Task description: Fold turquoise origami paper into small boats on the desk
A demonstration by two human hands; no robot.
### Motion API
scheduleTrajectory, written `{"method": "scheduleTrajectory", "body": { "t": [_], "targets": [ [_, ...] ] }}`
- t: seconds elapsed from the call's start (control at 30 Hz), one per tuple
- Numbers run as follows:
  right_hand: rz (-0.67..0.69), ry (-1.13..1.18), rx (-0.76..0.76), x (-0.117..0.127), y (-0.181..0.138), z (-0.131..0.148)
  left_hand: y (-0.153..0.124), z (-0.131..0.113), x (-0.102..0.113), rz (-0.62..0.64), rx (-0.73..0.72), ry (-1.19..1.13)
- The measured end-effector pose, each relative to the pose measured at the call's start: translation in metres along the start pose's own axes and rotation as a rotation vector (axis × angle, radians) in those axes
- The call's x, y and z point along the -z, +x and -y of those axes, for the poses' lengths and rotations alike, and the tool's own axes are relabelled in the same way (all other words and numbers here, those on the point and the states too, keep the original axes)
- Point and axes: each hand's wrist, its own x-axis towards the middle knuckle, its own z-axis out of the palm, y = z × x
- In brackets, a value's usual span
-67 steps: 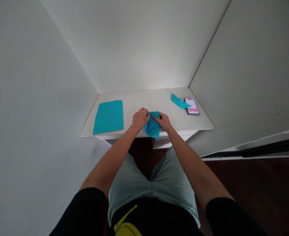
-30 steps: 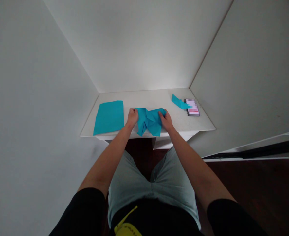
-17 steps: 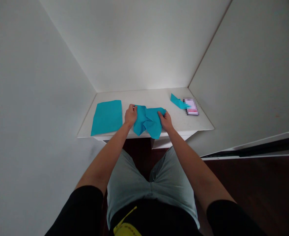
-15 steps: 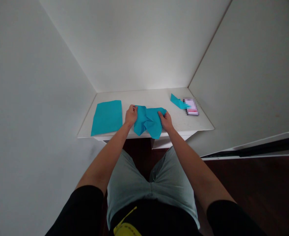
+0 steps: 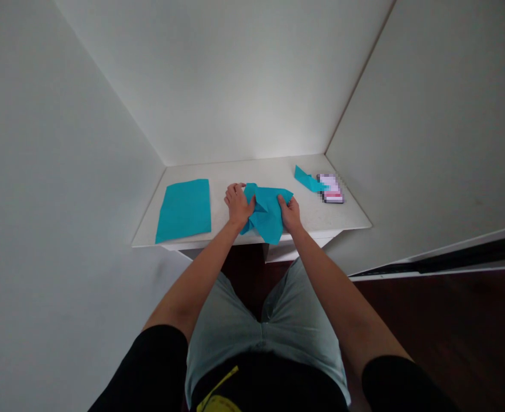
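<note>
Right hand (image 5: 290, 214) pinches blue sheet (image 5: 271, 217) | left hand (image 5: 239, 206): grip I can't tell | likely light, soft (tearable, maybe) | hold by edges

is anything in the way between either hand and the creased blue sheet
Nothing visible: the left hand and right hand both touch the creased blue sheet directly. The flat blue sheet lies off to the left, the blue strip off to the right.

turquoise sheet (image 5: 270, 213) in right hand (image 5: 290, 213)
</note>
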Motion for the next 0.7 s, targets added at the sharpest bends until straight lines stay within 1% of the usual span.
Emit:
{"method": "scheduleTrajectory", "body": {
  "t": [0.03, 0.1, 0.2, 0.27, 0.33, 0.4, 0.53, 0.6, 0.7],
  "targets": [
    [-0.008, 0.004, 0.0, 0.0, 0.0, 0.0, -0.003, -0.001, 0.004, 0.029, -0.047, 0.014],
    [-0.02, 0.01, -0.004, 0.0, 0.0, 0.0, -0.008, -0.001, 0.01, 0.113, -0.139, -0.033],
    [-0.023, 0.038, -0.015, 0.001, 0.0, 0.001, -0.015, 0.002, 0.012, 0.226, -0.214, -0.217],
    [-0.02, 0.066, -0.023, 0.001, 0.0, 0.002, -0.019, 0.002, 0.01, 0.288, -0.194, -0.336],
    [-0.012, 0.082, -0.027, 0.0, 0.0, 0.002, -0.023, -0.002, 0.009, 0.335, -0.146, -0.378],
    [-0.004, 0.091, -0.025, 0.0, 0.0, 0.003, -0.028, -0.01, 0.01, 0.351, -0.102, -0.327],
    [0.003, 0.137, -0.029, -0.001, 0.0, 0.002, -0.034, -0.026, 0.015, 0.332, -0.051, -0.14],
    [0.005, 0.141, -0.036, -0.002, 0.001, 0.0, -0.033, -0.029, 0.02, 0.335, -0.009, -0.097],
    [0.021, 0.138, -0.04, -0.002, 0.001, 0.0, -0.028, -0.026, 0.029, 0.332, 0.039, -0.112]
  ]
}}
